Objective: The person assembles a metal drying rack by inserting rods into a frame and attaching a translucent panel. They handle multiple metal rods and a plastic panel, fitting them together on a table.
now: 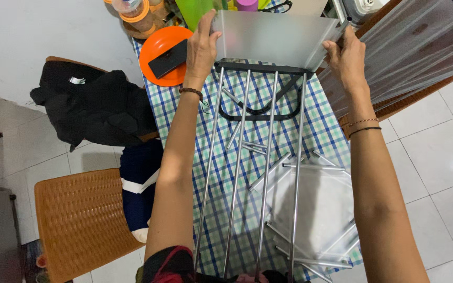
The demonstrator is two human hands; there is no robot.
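Nearest to us, four long steel rods run from our lap up to a black frame piece at their far ends, slanting over the counter with its blue-and-green checked cloth. Resting on that far frame is a frosted plastic panel, and both our hands are on it: our left hand closes its grip on the panel's left edge, fingers curled over the top corner, and our right hand pinches the right edge the same way. We judge the biggest risk to be the whole rod assembly: it looks propped only at our body and by the panel end, so a push on the panel could swing the rods sideways and sweep the counter. Next, a second clear panel with loose short tubes lies under the rods near the counter's edge; a knock could send it sliding to the tiled floor. The held panel itself may flex and slip out of the frame if we press unevenly, since each grip is only at an edge. Smaller still, the orange plate carrying a dark phone sits just beside our left wrist, and jars and cups crowd behind the panel; an elbow shift could tip them. Another corrugated clear sheet leans at the right, near our right hand, and could be bumped.
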